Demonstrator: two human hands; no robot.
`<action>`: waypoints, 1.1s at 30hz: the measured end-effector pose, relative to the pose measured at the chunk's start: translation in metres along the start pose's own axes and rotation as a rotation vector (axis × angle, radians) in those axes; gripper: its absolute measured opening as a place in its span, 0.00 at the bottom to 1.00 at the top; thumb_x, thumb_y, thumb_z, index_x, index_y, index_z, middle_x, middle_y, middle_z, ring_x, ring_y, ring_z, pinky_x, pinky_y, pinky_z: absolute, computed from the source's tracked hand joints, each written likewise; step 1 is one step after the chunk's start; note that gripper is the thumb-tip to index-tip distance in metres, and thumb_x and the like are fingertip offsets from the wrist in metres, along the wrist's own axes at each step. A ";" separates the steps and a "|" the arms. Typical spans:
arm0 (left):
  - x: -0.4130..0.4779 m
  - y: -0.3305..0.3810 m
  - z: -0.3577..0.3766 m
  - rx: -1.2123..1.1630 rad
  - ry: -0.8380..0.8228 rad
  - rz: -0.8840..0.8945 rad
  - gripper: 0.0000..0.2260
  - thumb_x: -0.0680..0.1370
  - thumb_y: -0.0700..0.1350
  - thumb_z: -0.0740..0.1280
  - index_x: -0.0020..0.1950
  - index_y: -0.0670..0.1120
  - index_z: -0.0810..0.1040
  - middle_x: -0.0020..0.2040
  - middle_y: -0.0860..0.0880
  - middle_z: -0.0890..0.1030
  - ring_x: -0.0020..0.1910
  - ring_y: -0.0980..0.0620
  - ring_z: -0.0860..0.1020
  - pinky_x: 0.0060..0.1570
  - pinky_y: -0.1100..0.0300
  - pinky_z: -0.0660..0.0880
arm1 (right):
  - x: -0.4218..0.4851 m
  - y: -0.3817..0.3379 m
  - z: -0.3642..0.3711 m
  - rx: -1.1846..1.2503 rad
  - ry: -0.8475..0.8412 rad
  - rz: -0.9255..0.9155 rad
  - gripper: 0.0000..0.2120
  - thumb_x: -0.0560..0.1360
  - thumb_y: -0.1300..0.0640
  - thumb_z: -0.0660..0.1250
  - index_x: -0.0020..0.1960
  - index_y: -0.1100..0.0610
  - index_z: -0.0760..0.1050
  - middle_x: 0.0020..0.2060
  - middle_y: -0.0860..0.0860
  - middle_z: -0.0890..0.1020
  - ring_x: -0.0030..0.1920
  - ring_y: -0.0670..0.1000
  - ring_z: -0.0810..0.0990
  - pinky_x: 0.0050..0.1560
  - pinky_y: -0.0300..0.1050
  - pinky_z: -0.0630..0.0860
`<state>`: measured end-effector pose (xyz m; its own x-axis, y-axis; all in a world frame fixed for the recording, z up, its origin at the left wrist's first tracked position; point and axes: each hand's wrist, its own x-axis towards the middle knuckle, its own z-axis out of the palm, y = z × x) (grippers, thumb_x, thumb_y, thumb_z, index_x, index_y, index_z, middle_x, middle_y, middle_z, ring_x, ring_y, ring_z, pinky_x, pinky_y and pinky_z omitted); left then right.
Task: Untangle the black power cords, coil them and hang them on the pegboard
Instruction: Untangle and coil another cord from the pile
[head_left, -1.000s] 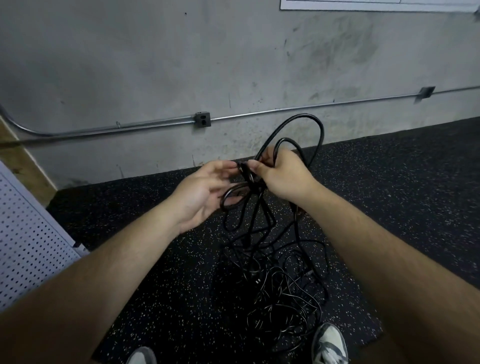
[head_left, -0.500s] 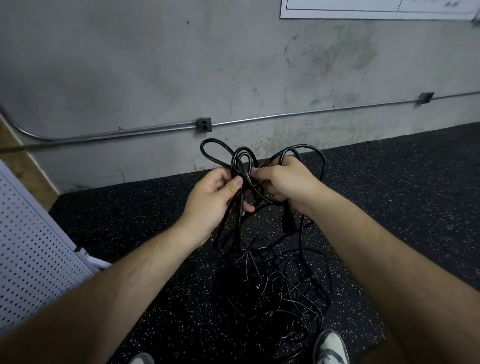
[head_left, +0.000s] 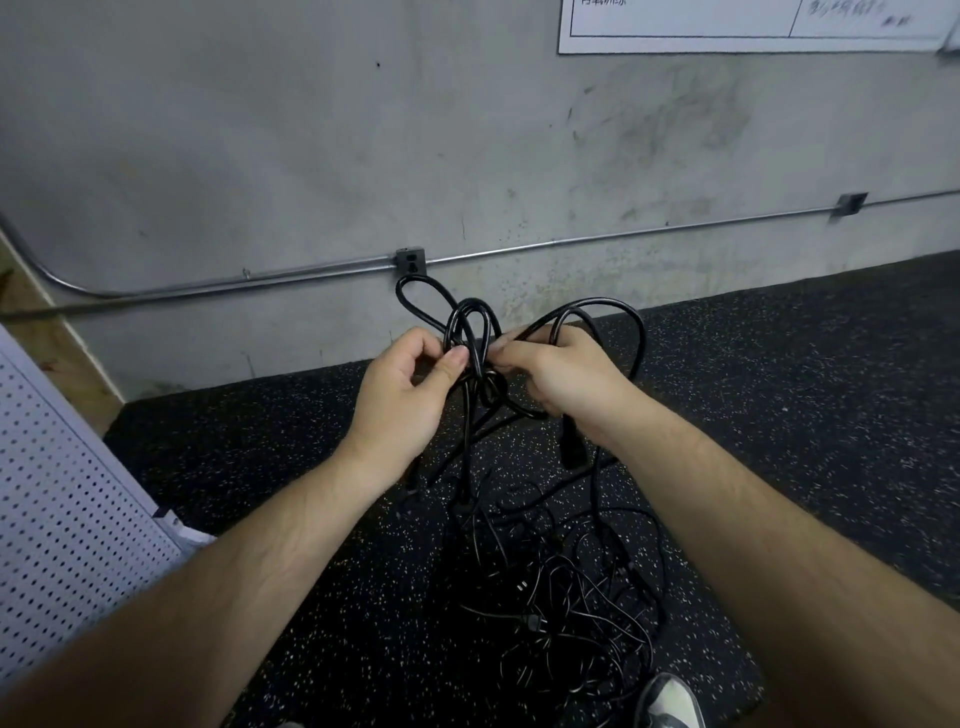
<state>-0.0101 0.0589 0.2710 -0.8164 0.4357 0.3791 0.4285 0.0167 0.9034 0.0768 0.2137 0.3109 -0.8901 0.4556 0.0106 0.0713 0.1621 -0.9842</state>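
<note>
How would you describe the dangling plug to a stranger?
Find the grey wall, then the right hand before it. Just under its wrist hangs a thick black plug. Unlike the plugs in the floor pile, it hangs in the air.

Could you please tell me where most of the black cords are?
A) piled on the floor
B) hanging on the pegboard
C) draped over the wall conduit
A: the tangled pile lies on the speckled floor below the left hand and right hand, which hold only a few loops.
</note>
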 end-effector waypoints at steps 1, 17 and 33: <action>0.000 0.001 0.000 -0.031 -0.001 -0.021 0.13 0.79 0.50 0.72 0.37 0.54 0.73 0.36 0.54 0.79 0.39 0.53 0.76 0.46 0.51 0.74 | 0.000 0.000 0.000 0.032 0.004 0.002 0.03 0.77 0.59 0.71 0.49 0.57 0.83 0.32 0.46 0.81 0.21 0.40 0.68 0.21 0.33 0.61; 0.009 0.024 -0.010 -0.775 -0.147 -0.367 0.06 0.79 0.43 0.66 0.43 0.49 0.71 0.36 0.52 0.77 0.37 0.55 0.77 0.41 0.60 0.73 | -0.002 -0.009 -0.010 0.045 -0.023 -0.040 0.02 0.79 0.61 0.69 0.49 0.57 0.81 0.23 0.40 0.72 0.21 0.42 0.63 0.24 0.33 0.60; 0.012 0.021 -0.023 -0.689 -0.098 -0.399 0.06 0.74 0.39 0.67 0.47 0.48 0.72 0.41 0.48 0.82 0.40 0.51 0.80 0.40 0.56 0.68 | -0.005 -0.003 -0.014 -0.050 -0.066 -0.151 0.06 0.81 0.60 0.68 0.46 0.55 0.80 0.22 0.40 0.72 0.22 0.40 0.67 0.28 0.31 0.63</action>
<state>-0.0195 0.0437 0.2986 -0.8061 0.5916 0.0111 -0.2501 -0.3576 0.8998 0.0874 0.2234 0.3163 -0.9199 0.3646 0.1445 -0.0448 0.2683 -0.9623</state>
